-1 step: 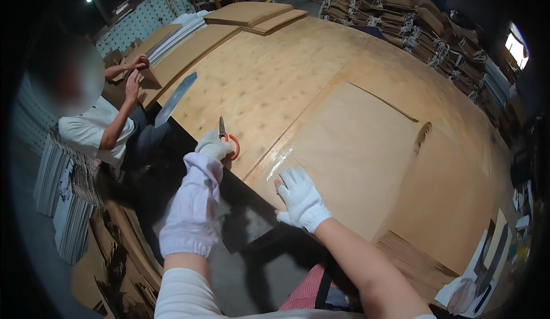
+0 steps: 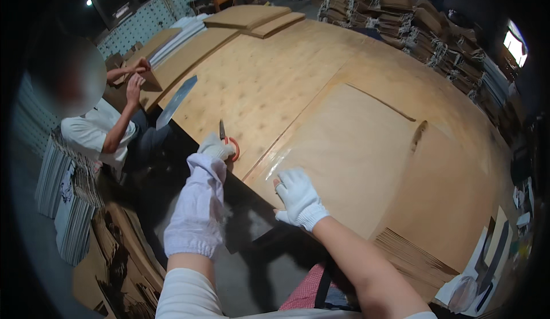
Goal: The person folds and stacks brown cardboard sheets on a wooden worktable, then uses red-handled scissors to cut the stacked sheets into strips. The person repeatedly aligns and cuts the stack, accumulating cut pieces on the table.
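My left hand [image 2: 214, 146], in a white glove, is at the table's near edge. It is closed on the scissors [image 2: 234, 149]; one red handle loop shows beside the fingers, and the dark blades point away from me. My right hand [image 2: 298, 197], in a white glove with some bare fingertips, lies palm down on the near left part of a large brown paper sheet [image 2: 349, 147]. Its fingers are slightly bent and nothing shows in them. A shiny clear strip [image 2: 278, 164] runs along the sheet's left edge, just beyond this hand.
More brown sheets [image 2: 447, 187] lie in a layered stack at the right. A long flat metallic-looking blade shape [image 2: 177, 100] lies at the table's left edge. A seated co-worker [image 2: 103, 127] handles brown board there. Stacked cardboard [image 2: 246, 16] sits at the far end; tied bundles [image 2: 395, 15] stand behind.
My right hand's fingers have drawn in a little on the sheet. The left hand stays at the scissors. The co-worker's hands have shifted slightly.
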`<state>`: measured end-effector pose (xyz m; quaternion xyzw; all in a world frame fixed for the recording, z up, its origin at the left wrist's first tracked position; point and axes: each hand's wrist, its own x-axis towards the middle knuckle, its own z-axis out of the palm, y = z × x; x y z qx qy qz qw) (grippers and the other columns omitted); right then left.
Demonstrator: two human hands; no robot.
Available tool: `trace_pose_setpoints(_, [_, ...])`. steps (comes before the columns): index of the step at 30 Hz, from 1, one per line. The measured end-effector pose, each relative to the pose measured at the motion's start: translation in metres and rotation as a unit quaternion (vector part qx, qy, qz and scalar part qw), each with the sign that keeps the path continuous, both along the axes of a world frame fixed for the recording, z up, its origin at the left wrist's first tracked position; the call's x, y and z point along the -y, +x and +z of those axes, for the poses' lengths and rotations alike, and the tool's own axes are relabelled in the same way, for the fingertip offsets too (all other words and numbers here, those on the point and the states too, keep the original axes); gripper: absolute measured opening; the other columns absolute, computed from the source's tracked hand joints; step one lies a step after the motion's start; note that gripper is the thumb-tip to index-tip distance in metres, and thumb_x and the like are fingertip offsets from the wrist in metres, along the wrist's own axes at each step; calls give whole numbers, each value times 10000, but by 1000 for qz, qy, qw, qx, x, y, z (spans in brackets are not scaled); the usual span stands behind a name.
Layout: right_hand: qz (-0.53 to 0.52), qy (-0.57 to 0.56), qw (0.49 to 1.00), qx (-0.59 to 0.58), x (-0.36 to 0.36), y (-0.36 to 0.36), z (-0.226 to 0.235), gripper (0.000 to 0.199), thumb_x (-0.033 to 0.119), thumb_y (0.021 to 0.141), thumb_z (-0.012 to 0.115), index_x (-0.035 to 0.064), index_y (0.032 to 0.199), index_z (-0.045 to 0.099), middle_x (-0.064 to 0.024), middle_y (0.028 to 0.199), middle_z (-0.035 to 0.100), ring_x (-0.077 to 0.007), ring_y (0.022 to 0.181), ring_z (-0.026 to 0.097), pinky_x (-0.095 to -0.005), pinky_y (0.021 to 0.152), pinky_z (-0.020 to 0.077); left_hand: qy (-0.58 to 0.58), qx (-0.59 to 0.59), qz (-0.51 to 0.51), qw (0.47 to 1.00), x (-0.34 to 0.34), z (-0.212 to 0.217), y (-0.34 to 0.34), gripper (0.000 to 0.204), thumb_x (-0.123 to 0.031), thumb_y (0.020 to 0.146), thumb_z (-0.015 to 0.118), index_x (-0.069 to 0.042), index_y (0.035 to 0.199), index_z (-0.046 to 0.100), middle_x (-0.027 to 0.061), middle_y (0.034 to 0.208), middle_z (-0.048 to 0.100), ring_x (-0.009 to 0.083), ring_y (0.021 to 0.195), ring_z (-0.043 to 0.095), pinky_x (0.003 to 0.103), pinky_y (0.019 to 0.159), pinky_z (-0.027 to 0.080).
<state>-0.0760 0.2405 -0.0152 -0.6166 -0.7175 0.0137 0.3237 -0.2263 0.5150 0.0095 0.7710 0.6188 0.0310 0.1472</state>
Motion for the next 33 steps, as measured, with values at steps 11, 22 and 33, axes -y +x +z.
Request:
trace_pose_setpoints(11, [-74, -5, 982, -175, 122, -38, 49, 428, 291, 734, 692, 36, 1069, 615, -169, 1024, 643, -353, 942, 627, -431, 812, 510, -288, 380, 56, 877, 116, -21, 11, 173, -212, 815, 569, -54, 817, 640, 77, 727, 625, 154, 544, 544, 296, 492, 421])
trace_pose_setpoints(22, [-288, -42, 941, -175, 338, -16, 61, 548, 120, 659, 720, 7, 1170, 559, -151, 1147, 576, -348, 972, 594, -418, 805, 502, -320, 530, -92, 780, 488, 30, 82, 250, 44, 816, 585, -1, 1062, 590, 39, 852, 626, 75, 633, 548, 206, 528, 444])
trace_pose_setpoints(33, [-472, 64, 784, -398, 452, 1, 30, 487, 124, 735, 768, 26, 1159, 549, -144, 968, 667, -288, 883, 674, -365, 763, 528, -570, 510, -139, 629, 609, 49, 110, 328, 48, 858, 617, 13, 1180, 570, 44, 958, 612, 99, 734, 581, 243, 653, 522])
